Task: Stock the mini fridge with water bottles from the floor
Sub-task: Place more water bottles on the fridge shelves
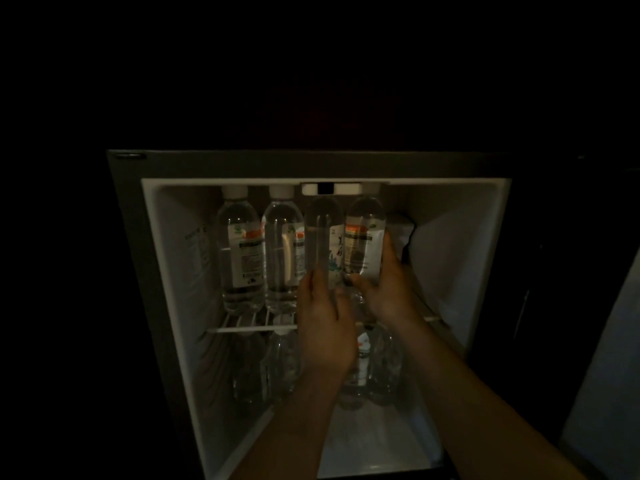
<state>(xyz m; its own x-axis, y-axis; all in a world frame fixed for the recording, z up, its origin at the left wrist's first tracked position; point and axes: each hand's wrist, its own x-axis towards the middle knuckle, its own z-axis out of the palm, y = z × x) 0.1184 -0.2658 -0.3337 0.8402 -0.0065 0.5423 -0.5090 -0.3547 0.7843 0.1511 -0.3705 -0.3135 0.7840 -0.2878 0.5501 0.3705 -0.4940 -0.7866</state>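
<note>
Over the shelf (pixel 249 329), left hand (pixel 325 320) grips third bottle (pixel 320 230), right hand (pixel 389 289) fourth bottle (pixel 365 233). A nudge could topple neighbours (pixel 280 251).

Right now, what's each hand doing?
Left hand: holds the third bottle from the left.
Right hand: grips the fourth bottle, beside it.

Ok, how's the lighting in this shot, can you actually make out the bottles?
Head view: the room around the mini fridge is almost black, its white interior the only bright area. Head view: top-shelf bottles read softly, lower bottles are murky, the left hand and right hand are dim shapes. Head view: the fridge's sides slant, wide-angle perspective.
</note>
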